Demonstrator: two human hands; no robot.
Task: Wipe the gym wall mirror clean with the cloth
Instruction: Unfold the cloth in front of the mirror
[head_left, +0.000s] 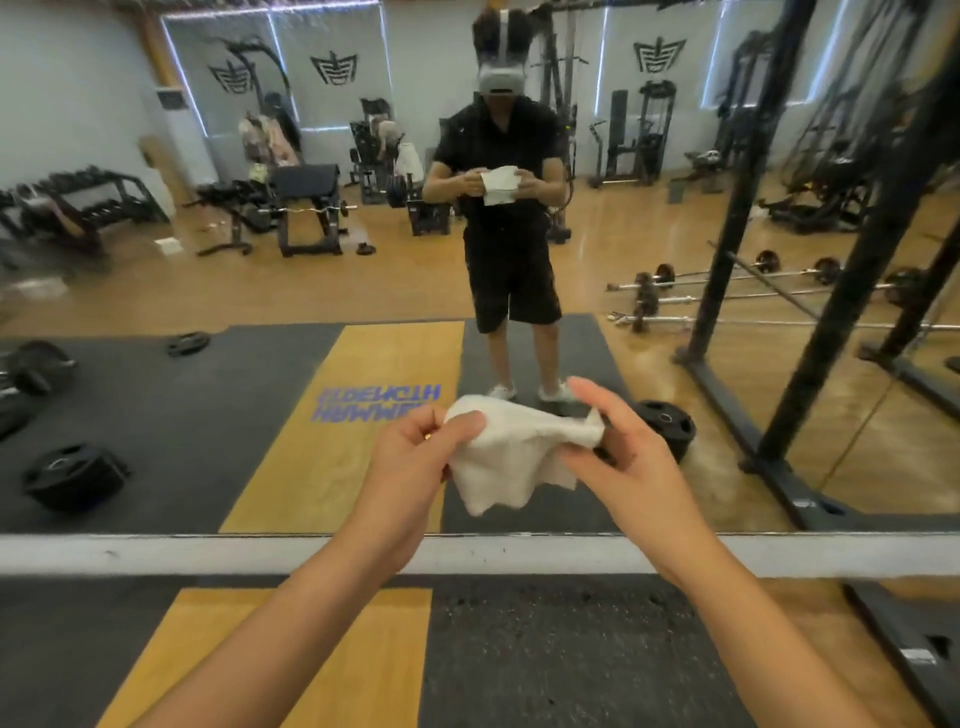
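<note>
The gym wall mirror (311, 291) fills the upper part of the head view, down to a white ledge. It reflects the gym and a person holding a cloth at chest height. I hold a crumpled white cloth (511, 457) in front of the mirror's lower part, a short way off the glass. My left hand (410, 462) grips the cloth's left edge with curled fingers. My right hand (623, 441) pinches its right corner between thumb and fingers. The cloth hangs loosely between both hands.
A white ledge (156, 553) runs along the mirror's bottom edge. Below it lies dark rubber flooring (545, 649) with a yellow wooden strip (332, 665). A black rack frame (852, 291) stands at the right. In the reflection, weight plates and barbells lie on the floor.
</note>
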